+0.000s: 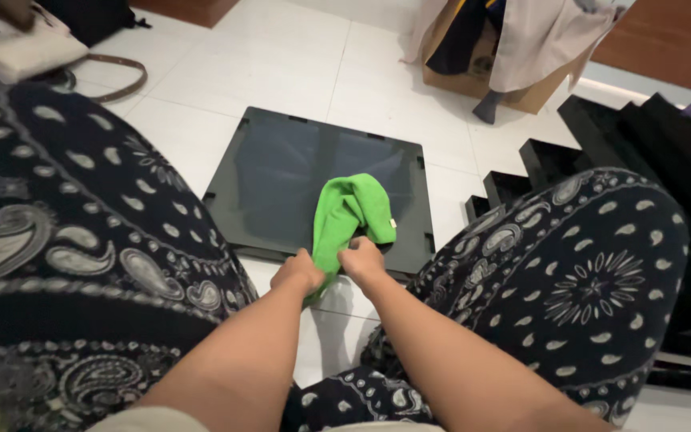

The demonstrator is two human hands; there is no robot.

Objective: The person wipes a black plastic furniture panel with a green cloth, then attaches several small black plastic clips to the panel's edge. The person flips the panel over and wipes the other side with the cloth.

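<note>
White floor tiles (281,72); both hands (331,270) grip green cloth (349,214) on black panel (281,184).

White tiled floor (281,72) carries a dark square panel (281,176) at centre, cardboard box (473,80) far right, beige bag (25,52) far left.

Fingertips of both hands — buried in the cloth (347,220), grip unverifiable. Panel's (281,172) near edge partly hidden behind cloth. Bag (21,48) and box (473,80) — cut off at top edge.
</note>
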